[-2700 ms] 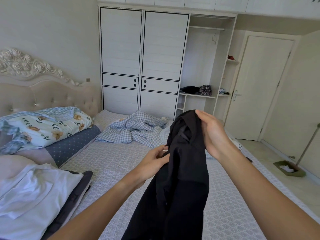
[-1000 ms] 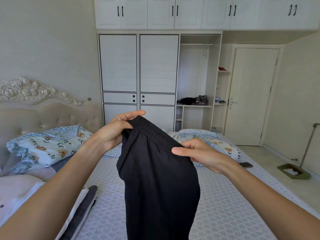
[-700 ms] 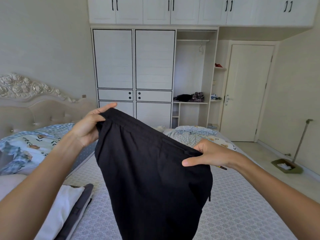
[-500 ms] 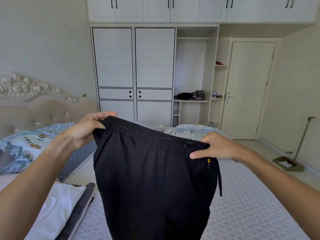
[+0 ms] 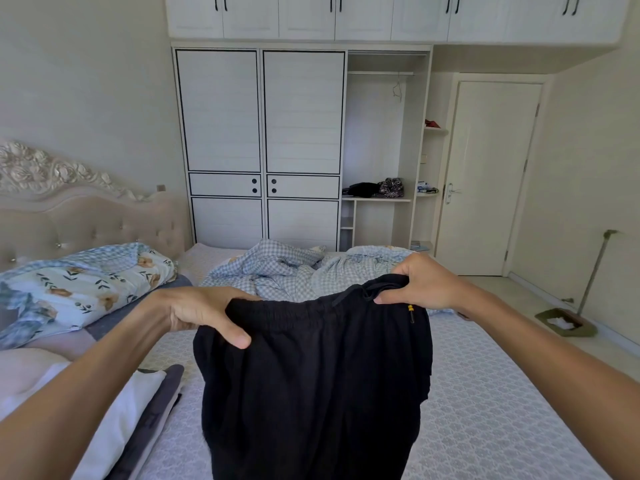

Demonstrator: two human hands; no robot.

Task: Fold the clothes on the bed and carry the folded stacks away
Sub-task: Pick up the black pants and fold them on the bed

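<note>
A pair of black trousers (image 5: 311, 382) hangs in front of me over the bed (image 5: 485, 410), held by its elastic waistband. My left hand (image 5: 204, 317) grips the left end of the waistband. My right hand (image 5: 422, 285) grips the right end, beside the drawstring with a yellow tip. The legs drop out of the bottom of the frame. A stack of white and dark grey folded clothes (image 5: 138, 410) lies at the bed's near left. A crumpled blue checked garment (image 5: 277, 268) lies at the far end of the bed.
A floral duvet (image 5: 79, 285) is bunched by the padded headboard (image 5: 86, 220). The wardrobe (image 5: 263, 147) stands behind the bed, with clothes on its open shelf (image 5: 377, 190). A closed door (image 5: 488, 178) is at the right, and a dustpan (image 5: 564, 322) with a broom sits on the floor.
My hands have spread the waistband out wide and lowered the trousers toward the bed. The checked garment behind them has come into view.
</note>
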